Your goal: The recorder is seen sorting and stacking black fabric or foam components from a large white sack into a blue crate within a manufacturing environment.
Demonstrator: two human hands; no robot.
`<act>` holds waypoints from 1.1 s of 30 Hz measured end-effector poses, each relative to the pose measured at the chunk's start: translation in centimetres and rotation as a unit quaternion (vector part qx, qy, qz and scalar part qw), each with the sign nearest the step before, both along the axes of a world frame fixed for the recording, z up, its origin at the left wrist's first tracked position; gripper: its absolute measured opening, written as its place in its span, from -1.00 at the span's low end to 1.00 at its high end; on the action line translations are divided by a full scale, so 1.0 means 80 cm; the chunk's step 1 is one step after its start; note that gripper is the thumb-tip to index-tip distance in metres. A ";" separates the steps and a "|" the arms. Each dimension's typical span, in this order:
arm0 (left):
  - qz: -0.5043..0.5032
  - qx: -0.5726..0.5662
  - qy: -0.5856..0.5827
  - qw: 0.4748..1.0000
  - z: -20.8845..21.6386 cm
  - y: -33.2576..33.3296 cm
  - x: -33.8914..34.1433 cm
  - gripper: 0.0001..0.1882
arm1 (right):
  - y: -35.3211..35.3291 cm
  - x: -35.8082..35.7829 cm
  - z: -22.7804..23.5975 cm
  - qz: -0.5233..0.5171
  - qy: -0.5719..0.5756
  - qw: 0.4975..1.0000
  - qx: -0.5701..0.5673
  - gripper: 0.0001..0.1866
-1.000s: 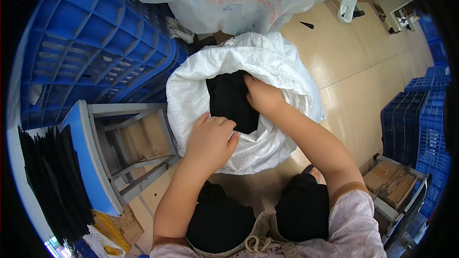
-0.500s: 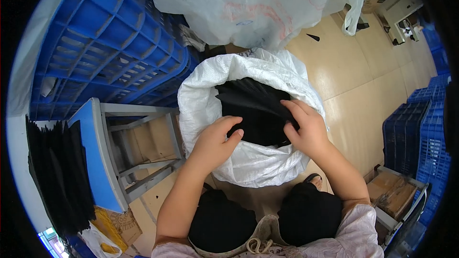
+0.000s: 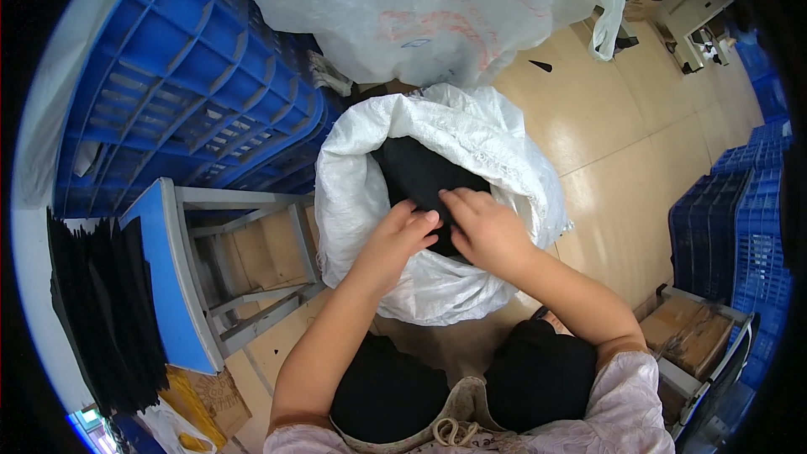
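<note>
A white woven sack (image 3: 357, 139) stands on the floor between my knees, its rim rolled outward. Inside lie black fabric pieces (image 3: 412, 164). My left hand (image 3: 402, 235) is at the near left of the opening, thumb and fingers closed on the edge of the black fabric. Close beside it, my right hand (image 3: 483, 227) pinches the same fabric near the middle of the opening. Some fingertips are hidden against the dark cloth, and how many layers are held cannot be made out.
Blue plastic crates (image 3: 202, 67) rise at the left, above a blue-topped stool (image 3: 160, 277) with a stack of black fabric (image 3: 105, 311) beside it. A large translucent plastic bag (image 3: 420, 8) stands beyond the sack. More blue crates (image 3: 761, 235) and a cardboard box (image 3: 685, 336) are at the right.
My right hand has moved left from the sack's right rim to beside my left hand. My left hand has closed on the fabric, and the upper black piece has shifted left.
</note>
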State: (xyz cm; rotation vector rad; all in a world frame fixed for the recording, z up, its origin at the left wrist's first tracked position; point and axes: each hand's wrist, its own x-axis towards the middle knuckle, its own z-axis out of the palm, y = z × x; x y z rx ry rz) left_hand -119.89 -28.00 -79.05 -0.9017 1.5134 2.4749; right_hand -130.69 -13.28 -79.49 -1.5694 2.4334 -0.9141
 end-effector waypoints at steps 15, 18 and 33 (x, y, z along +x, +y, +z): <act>0.072 -0.051 -0.070 0.994 -0.023 0.000 0.002 -0.58 | 0.009 -0.002 0.004 0.076 -0.065 0.995 -0.025 -0.25; 0.065 -0.089 -0.017 0.994 -0.029 0.002 0.001 -0.59 | 0.005 0.024 -0.001 0.060 -0.046 0.997 0.005 -0.18; 0.006 -0.105 0.072 0.992 0.008 0.006 0.006 -0.48 | 0.008 0.011 0.017 0.003 -0.114 0.988 -0.108 -0.45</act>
